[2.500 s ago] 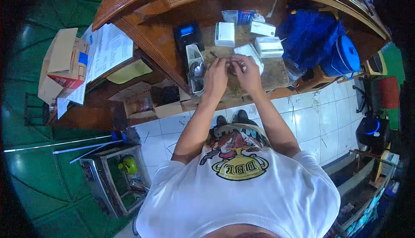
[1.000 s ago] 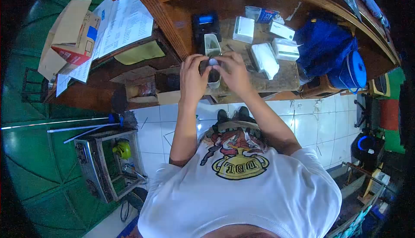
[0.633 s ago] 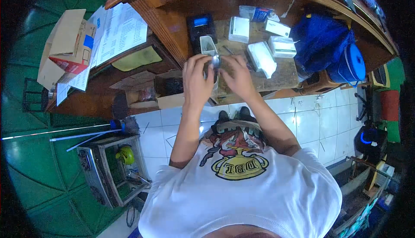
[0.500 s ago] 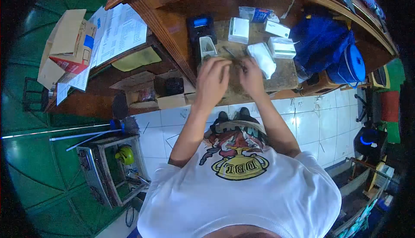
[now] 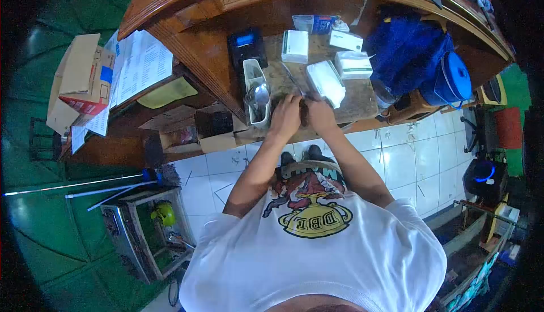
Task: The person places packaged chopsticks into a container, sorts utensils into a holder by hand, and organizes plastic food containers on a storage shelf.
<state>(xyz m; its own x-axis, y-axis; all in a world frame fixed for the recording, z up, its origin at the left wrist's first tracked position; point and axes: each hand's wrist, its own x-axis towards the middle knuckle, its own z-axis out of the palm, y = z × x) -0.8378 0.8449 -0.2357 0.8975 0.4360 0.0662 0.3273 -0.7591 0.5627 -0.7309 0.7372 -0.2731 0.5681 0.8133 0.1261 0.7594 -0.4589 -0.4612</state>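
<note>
My left hand (image 5: 285, 116) and my right hand (image 5: 321, 116) are close together at the near edge of a worn wooden board (image 5: 362, 94). Both have curled fingers, and whatever they grip is hidden. A thin dark stick-like object (image 5: 291, 76) slants across the board, its lower end at the gap between my fingertips; its kind is unclear. Left of my left hand is a white divided holder (image 5: 249, 82) with a shiny metal spoon (image 5: 261, 94) in it. A white plastic-wrapped pack (image 5: 326, 83) lies just beyond my right hand.
White packs (image 5: 295, 46) stand farther back, beside a dark device with a lit blue screen (image 5: 245, 40). At right are a blue cloth or bag (image 5: 405, 51) and a blue lidded bucket (image 5: 450, 82). A cardboard box (image 5: 85, 80) sits on papers at left.
My hands have drawn closer together and slightly nearer my body. The spoon in the holder now shows. The view has shifted, so the tabletop things appear farther left.
</note>
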